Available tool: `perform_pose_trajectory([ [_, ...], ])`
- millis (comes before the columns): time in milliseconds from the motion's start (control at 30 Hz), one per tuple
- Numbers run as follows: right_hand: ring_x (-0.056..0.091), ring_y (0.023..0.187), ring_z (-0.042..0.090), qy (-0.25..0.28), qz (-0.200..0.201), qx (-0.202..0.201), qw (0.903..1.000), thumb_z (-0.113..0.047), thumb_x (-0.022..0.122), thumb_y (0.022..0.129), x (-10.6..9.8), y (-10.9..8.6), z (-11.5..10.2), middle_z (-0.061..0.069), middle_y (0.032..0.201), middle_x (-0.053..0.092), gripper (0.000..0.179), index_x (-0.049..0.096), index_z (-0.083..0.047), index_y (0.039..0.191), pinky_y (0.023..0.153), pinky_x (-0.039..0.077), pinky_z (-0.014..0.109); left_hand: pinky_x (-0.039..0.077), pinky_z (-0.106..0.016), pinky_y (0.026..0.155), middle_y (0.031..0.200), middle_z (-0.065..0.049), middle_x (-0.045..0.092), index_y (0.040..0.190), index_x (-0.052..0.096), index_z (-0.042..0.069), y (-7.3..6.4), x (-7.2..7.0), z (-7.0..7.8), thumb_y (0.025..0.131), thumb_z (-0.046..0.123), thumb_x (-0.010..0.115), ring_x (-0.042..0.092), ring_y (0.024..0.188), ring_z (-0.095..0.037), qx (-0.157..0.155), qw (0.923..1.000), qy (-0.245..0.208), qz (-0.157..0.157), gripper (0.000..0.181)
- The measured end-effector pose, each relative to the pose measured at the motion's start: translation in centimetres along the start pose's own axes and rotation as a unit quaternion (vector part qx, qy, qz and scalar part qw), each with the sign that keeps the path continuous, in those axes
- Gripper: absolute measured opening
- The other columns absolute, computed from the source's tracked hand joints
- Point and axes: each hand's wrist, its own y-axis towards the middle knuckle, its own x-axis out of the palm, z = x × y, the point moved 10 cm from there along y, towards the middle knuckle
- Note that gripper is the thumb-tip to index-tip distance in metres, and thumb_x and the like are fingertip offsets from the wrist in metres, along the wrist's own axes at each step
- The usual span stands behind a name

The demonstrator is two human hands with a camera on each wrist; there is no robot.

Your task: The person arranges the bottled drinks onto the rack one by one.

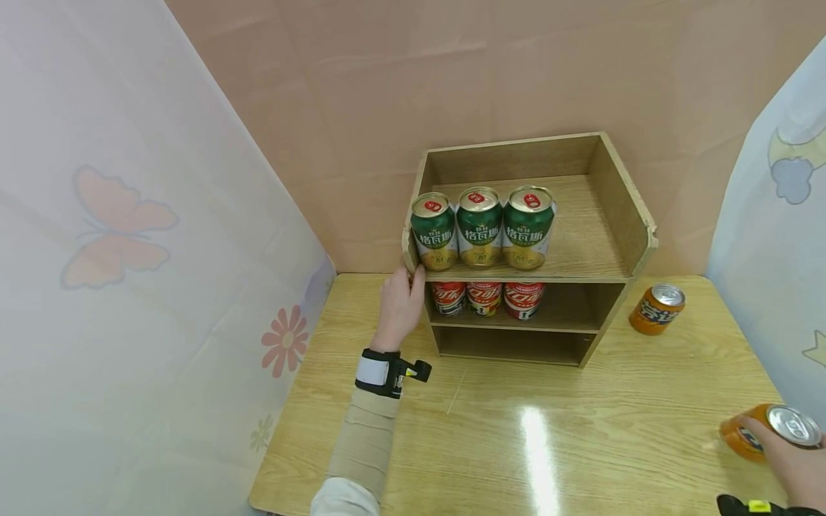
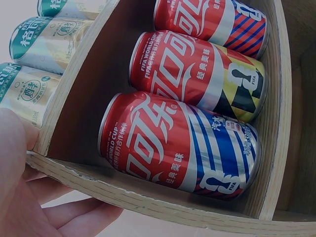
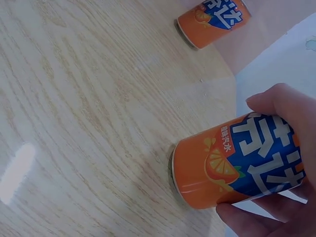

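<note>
My left hand [image 1: 399, 308] grips the front left edge of a wooden shelf unit [image 1: 622, 208], thumb at the top board and fingers around the outer side panel. Beside that thumb, three green and gold cans [image 1: 479, 233] stand in a row on the top level. Three red cola cans [image 2: 148, 143] stand on the middle level below. Off to the right, my right hand [image 1: 796, 466] holds an orange soda can [image 3: 212, 168], thumb on one side and fingers on the other. Whether its base touches the table cannot be told.
A second orange soda can [image 1: 654, 312] stands on the table [image 1: 477, 444] just right of the shelf unit. Printed white cloth [image 1: 161, 358] borders the left side, and more hangs at the right. A tan backdrop [image 1: 516, 79] rises behind the shelf.
</note>
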Motion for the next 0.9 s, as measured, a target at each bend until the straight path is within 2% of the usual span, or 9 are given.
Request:
perform_pose_trajectory([
  [33,0.003,0.153,0.033,-0.087,0.035,-0.009,0.9955,-0.056,0.068,0.086,-0.6,-0.4,-0.3,0.016,0.168,0.001,0.114,-0.011,-0.022,0.162,0.117,0.014,0.059,0.034,-0.034,0.045,0.060,-0.001,0.042,0.081,0.050,0.009,0.0,0.0,0.0,0.108,0.026,0.045,0.042,0.048,-0.018,0.000,1.0000,0.000,-0.001,0.032],
  [67,0.005,0.153,0.036,-0.108,0.040,-0.018,0.9931,-0.058,0.067,0.085,-0.6,-0.8,-0.7,0.020,0.167,0.003,0.116,-0.011,-0.020,0.162,0.117,0.014,0.059,0.034,-0.034,0.045,0.060,-0.001,0.042,0.081,0.051,0.009,0.0,0.0,0.0,0.108,0.026,0.045,0.043,0.048,-0.018,0.000,1.0000,-0.001,-0.001,0.032],
  [167,0.010,0.152,0.039,-0.109,0.044,-0.013,0.9930,-0.057,0.066,0.086,-0.5,-2.9,-2.4,0.022,0.166,0.007,0.113,-0.006,-0.017,0.163,0.117,0.015,0.058,0.034,-0.034,0.046,0.061,-0.001,0.042,0.083,0.051,0.009,0.0,0.0,0.0,0.108,0.026,0.045,0.043,0.048,-0.018,0.000,1.0000,-0.003,-0.003,0.031],
  [267,0.016,0.149,0.044,-0.115,0.022,0.003,0.9931,-0.051,0.063,0.090,-0.1,-6.5,-4.9,0.029,0.162,0.013,0.104,0.006,-0.006,0.163,0.115,0.020,0.060,0.034,-0.034,0.046,0.061,-0.001,0.042,0.084,0.052,0.008,0.0,0.1,0.0,0.108,0.026,0.045,0.043,0.048,-0.018,-0.001,1.0000,-0.006,-0.005,0.031],
  [367,0.027,0.137,0.053,-0.134,-0.007,0.019,0.9907,-0.044,0.063,0.093,0.3,-10.0,-6.9,0.040,0.146,0.026,0.095,0.015,0.007,0.156,0.110,0.028,0.064,0.034,-0.034,0.046,0.061,-0.001,0.042,0.084,0.052,0.008,0.0,0.0,0.0,0.108,0.026,0.045,0.042,0.048,-0.018,0.000,1.0000,-0.005,-0.003,0.030],
  [467,0.032,0.124,0.056,-0.153,-0.019,0.015,0.9879,-0.040,0.063,0.094,0.6,-12.1,-8.1,0.040,0.124,0.033,0.091,0.017,0.014,0.150,0.104,0.033,0.065,0.034,-0.034,0.046,0.061,-0.001,0.042,0.084,0.052,0.009,0.0,0.0,0.1,0.108,0.026,0.045,0.042,0.049,-0.018,0.002,1.0000,-0.004,-0.001,0.030],
  [567,0.030,0.130,0.054,-0.148,-0.012,0.013,0.9889,-0.042,0.065,0.093,0.7,-13.1,-8.1,0.039,0.132,0.033,0.093,0.018,0.012,0.153,0.104,0.033,0.063,0.034,-0.034,0.046,0.061,-0.001,0.042,0.083,0.051,0.009,0.0,-0.1,0.1,0.108,0.026,0.046,0.042,0.048,-0.018,0.001,1.0000,-0.005,0.000,0.031],
  [733,0.033,0.135,0.048,-0.150,0.004,0.011,0.9886,-0.044,0.071,0.089,1.0,-13.3,-7.3,0.030,0.138,0.037,0.099,0.019,0.005,0.158,0.099,0.041,0.050,0.033,-0.034,0.046,0.060,-0.001,0.041,0.082,0.050,0.009,0.0,-0.1,0.1,0.108,0.026,0.046,0.041,0.048,-0.017,-0.001,1.0000,-0.007,-0.002,0.031],
  [900,0.044,0.120,0.045,-0.166,0.035,-0.036,0.9848,-0.037,0.076,0.087,1.3,-13.7,-7.8,0.026,0.134,0.047,0.090,0.033,0.002,0.155,0.109,0.038,0.044,0.032,-0.033,0.045,0.060,0.000,0.041,0.082,0.050,0.009,-0.1,-0.1,0.1,0.108,0.025,0.046,0.040,0.047,-0.016,0.002,1.0000,-0.006,-0.001,0.030],
])
